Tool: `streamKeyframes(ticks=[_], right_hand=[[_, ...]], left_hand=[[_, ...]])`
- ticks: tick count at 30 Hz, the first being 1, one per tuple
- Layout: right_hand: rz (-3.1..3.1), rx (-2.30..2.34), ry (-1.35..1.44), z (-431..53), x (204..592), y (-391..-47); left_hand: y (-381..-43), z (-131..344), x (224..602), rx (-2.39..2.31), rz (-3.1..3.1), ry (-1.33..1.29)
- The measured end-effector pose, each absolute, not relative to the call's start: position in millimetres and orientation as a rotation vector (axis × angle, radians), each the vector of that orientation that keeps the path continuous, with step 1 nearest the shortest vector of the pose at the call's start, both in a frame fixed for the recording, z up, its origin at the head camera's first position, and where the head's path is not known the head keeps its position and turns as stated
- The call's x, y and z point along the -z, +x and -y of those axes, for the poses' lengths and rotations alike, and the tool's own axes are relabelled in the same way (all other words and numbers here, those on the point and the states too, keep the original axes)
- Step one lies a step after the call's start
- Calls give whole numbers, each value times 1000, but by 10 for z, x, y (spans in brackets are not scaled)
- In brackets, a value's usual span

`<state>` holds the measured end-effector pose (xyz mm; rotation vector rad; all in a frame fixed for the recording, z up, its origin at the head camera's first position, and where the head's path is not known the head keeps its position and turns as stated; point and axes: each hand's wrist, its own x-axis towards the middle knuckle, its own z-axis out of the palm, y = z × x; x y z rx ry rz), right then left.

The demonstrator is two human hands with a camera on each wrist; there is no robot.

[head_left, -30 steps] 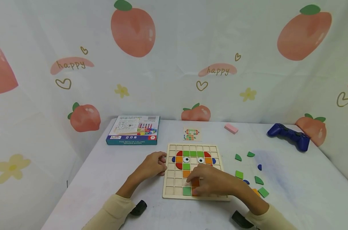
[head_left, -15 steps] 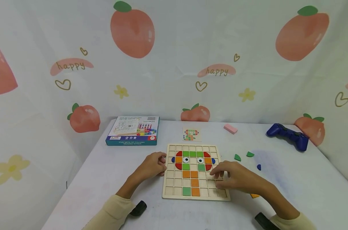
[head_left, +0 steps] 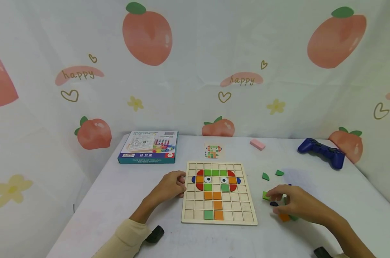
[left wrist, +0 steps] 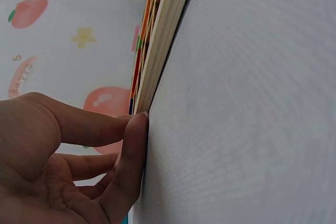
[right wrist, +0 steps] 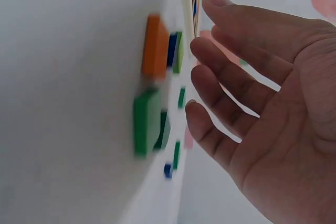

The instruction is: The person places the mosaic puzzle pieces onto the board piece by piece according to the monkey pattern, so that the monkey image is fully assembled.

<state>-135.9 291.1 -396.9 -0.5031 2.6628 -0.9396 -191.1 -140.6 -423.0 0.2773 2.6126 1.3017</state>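
Observation:
A wooden grid board [head_left: 245,196] lies on the table, with coloured tiles and two eye tiles set in some of its cells. My left hand [head_left: 169,186] holds the board's left edge; in the left wrist view, thumb and fingertip meet at the board's rim [left wrist: 165,40]. Over the loose tiles to the right hovers my right hand [head_left: 299,202], fingers apart and nothing between them. Its fingertips are near a light green square tile [head_left: 264,195] and a dark half-round tile [head_left: 273,204]. An orange tile [right wrist: 154,48] and a green square tile [right wrist: 147,121] lie below that palm.
A picture card [head_left: 215,151] lies behind the board. At the back left is a boxed toy set [head_left: 148,147]. A pink block [head_left: 257,144] and a blue game controller [head_left: 322,153] sit at the back right. Green quarter-round tiles [head_left: 265,176] lie right of the board.
My right hand has left the board and moved right, over the loose tiles. An orange tile shows in the board where that hand was. My left hand has stayed at the board's edge.

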Motion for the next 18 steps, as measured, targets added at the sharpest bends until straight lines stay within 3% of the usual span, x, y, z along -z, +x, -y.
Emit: streamKeyframes(ticks=[18], right_hand=[[-2706, 833, -387, -3408, 4073, -1232]], left_hand=[[-1914, 1404, 4232, -1298, -2605, 257]])
